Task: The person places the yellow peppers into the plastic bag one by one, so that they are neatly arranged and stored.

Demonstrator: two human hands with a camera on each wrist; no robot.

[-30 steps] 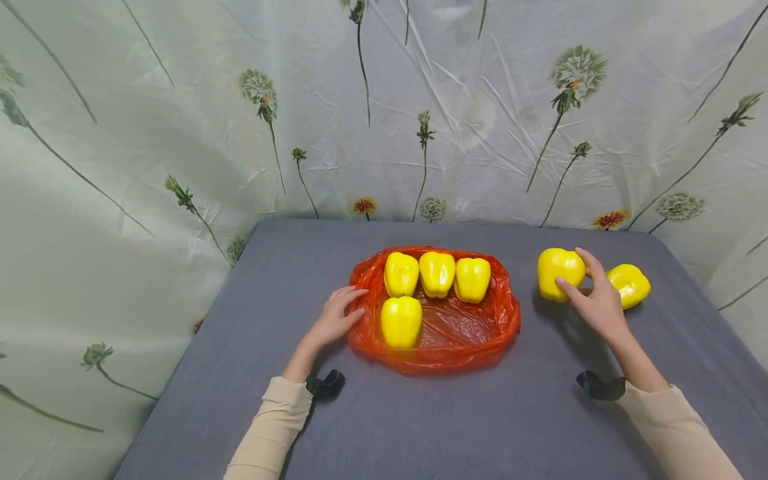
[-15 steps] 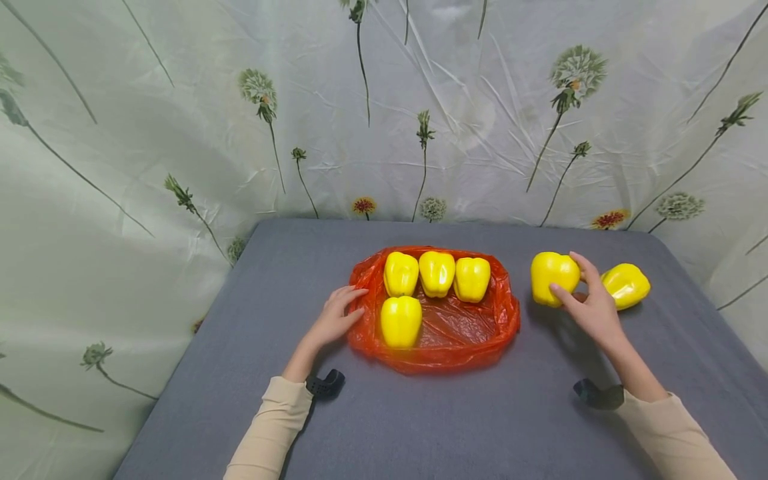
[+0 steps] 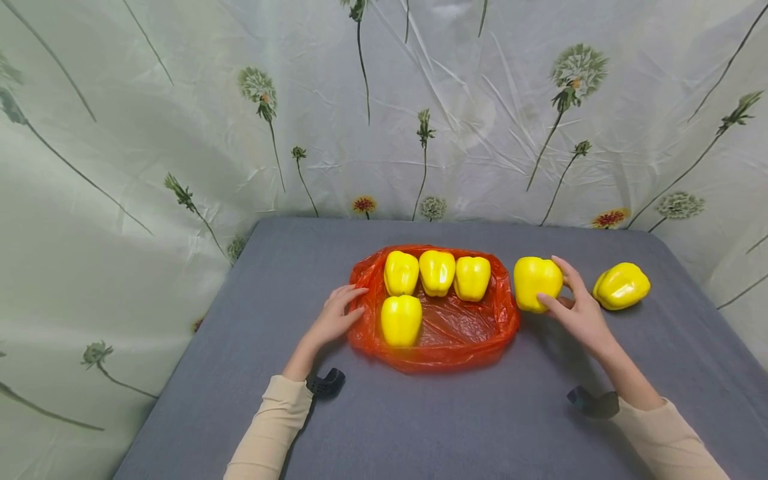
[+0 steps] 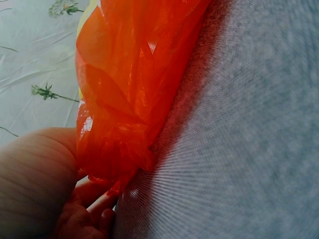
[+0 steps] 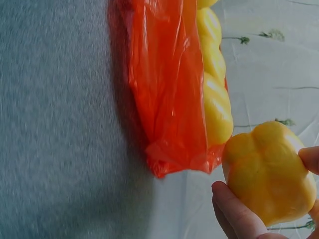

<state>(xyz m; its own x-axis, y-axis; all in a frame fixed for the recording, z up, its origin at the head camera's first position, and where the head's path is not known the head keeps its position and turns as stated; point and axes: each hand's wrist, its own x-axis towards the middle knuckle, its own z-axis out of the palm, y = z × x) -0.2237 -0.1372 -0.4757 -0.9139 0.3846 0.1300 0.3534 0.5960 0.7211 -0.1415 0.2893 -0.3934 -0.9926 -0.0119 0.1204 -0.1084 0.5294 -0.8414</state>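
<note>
An orange plastic bag (image 3: 486,333) lies spread open on the grey table (image 3: 420,427), with several yellow bell peppers (image 3: 437,273) inside. My right hand (image 3: 579,313) grips another yellow pepper (image 3: 536,283) just off the bag's right rim; in the right wrist view that pepper (image 5: 269,172) sits between thumb and fingers beside the bag (image 5: 169,99). My left hand (image 3: 336,320) rests with fingers on the bag's left rim; the left wrist view shows the bag (image 4: 129,89) bunched against the fingers (image 4: 84,219). One more yellow pepper (image 3: 621,285) lies alone at the right.
A pale floral cloth (image 3: 384,107) hangs behind and around the table. The table's edges fall off at the left and right. Bare grey surface stretches in front of the bag.
My right hand has carried its pepper leftward, away from the lone pepper, up to the bag's right rim. The left hand has stayed on the bag.
</note>
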